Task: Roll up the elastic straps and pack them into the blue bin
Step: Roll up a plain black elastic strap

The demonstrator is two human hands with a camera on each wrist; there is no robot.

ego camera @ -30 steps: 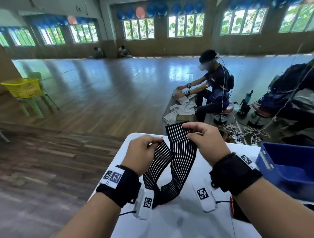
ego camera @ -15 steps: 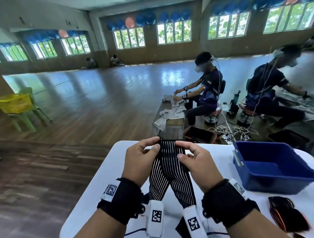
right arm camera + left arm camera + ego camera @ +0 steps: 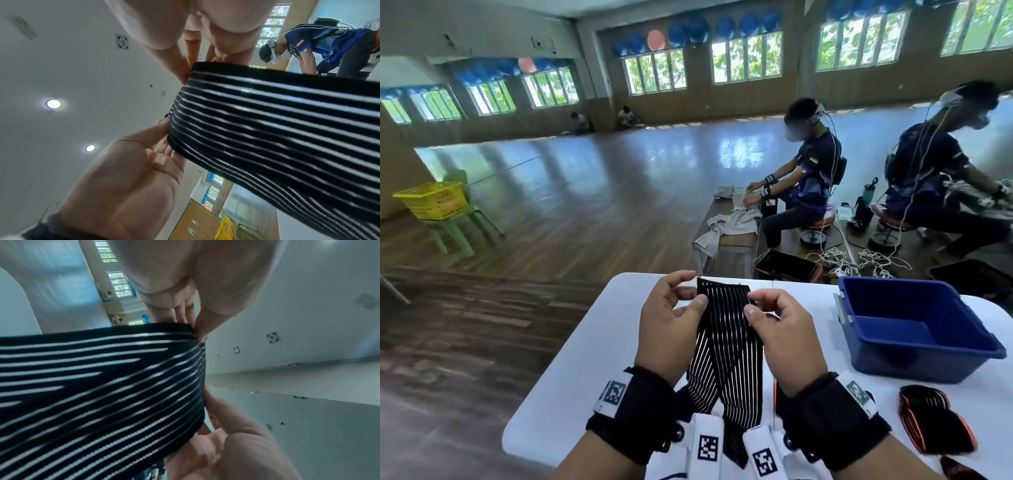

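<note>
A black elastic strap with white stripes (image 3: 726, 342) is held upright over the white table (image 3: 585, 342). My left hand (image 3: 695, 289) pinches its top left corner and my right hand (image 3: 751, 303) pinches its top right corner. The strap hangs down between my wrists, folded into two crossing layers. The left wrist view shows the strap (image 3: 102, 386) with my left hand (image 3: 193, 324) on its edge. The right wrist view shows the strap (image 3: 277, 129) with my right hand (image 3: 197, 65) gripping its corner. The blue bin (image 3: 859, 349) stands to the right, nothing visible inside.
A black strap with orange stripes (image 3: 931, 421) lies bunched at the table's near right, below the bin. The table's far edge runs just beyond my fingers. Beyond it sit two people at low benches, a dark crate (image 3: 784, 267) and cables on the floor.
A second ago my hands held the strap apart at different heights. Now both pinch the two corners of its top end. The view has shifted, so more of the bin shows.
</note>
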